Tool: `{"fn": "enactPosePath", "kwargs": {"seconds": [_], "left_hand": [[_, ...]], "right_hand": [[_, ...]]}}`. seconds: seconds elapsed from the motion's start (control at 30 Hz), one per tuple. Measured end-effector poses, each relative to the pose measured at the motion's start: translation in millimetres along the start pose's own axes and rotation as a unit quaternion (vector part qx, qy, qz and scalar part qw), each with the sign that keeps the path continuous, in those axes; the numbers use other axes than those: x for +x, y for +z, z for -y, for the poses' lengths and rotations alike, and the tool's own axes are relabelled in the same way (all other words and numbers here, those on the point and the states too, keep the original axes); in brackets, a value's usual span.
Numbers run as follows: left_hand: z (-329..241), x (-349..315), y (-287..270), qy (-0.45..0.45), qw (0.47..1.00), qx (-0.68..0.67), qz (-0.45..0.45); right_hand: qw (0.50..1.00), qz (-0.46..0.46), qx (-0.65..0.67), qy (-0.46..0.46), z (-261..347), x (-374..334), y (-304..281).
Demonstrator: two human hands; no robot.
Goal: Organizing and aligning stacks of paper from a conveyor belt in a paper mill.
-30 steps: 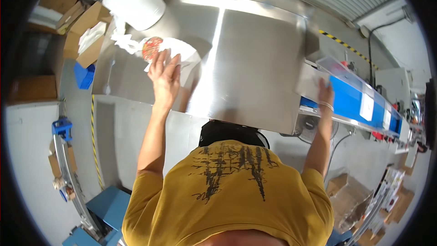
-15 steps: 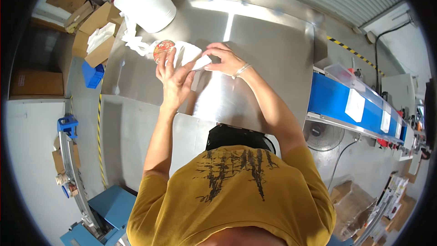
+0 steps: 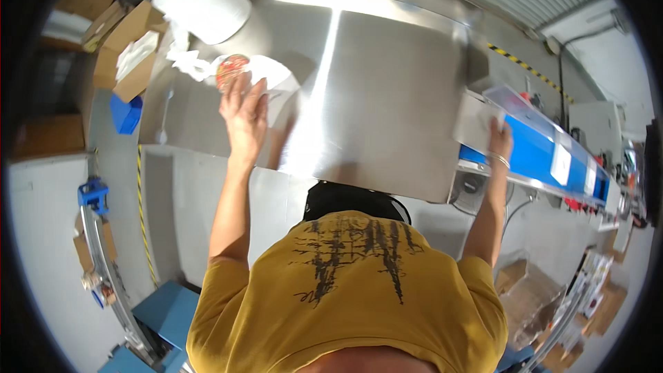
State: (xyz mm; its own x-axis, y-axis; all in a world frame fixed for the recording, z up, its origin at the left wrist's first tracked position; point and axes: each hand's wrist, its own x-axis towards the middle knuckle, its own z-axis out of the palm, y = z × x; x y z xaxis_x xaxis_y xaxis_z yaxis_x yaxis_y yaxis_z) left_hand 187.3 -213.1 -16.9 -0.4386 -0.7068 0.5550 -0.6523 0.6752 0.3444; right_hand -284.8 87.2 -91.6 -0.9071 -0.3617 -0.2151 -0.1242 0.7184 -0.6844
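Toward the left of the steel table, my left hand (image 3: 243,114) lies with its fingers stretched out, fingertips at the lower edge of a round red patterned thing (image 3: 232,68). White paper (image 3: 273,76) spreads beside and under those fingers. Far to the right, my right hand (image 3: 500,139) grips the edge of a flat pale card-like piece (image 3: 476,120). The piece lies over the near end of a blue conveyor belt (image 3: 528,141), at the table's right edge. Motion blurs this hand, and part of its fingers is hidden.
A big white paper roll (image 3: 207,3) stands at the table's back left, a loose strip (image 3: 190,62) trailing from it. Open cardboard box (image 3: 131,48) and blue bin (image 3: 126,113) are beyond the left edge. White pieces (image 3: 561,164) lie farther along the belt, beside a clear guard.
My right hand has swung from beside the left hand over to the conveyor, carrying the flat pale piece. My left hand stays by the red round thing. The whole view has shifted slightly.
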Motion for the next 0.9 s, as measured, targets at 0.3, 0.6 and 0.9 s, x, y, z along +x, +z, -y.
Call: {"fn": "enactPosePath", "kwargs": {"seconds": [0.3, 0.6, 0.9], "left_hand": [[-8, 3, -11, 0.006, 1.000, 0.002, 0.017], [-8, 13, -14, -0.026, 0.998, -0.039, 0.031], [-10, 20, -13, -0.127, 0.987, -0.041, 0.086]], "right_hand": [[0.861, 0.193, 0.000, -0.471, 167, -96, 112], [0.730, 0.311, 0.062, -0.605, 261, -127, 235], [0.931, 0.216, 0.223, -0.192, 128, -91, 145]]}}
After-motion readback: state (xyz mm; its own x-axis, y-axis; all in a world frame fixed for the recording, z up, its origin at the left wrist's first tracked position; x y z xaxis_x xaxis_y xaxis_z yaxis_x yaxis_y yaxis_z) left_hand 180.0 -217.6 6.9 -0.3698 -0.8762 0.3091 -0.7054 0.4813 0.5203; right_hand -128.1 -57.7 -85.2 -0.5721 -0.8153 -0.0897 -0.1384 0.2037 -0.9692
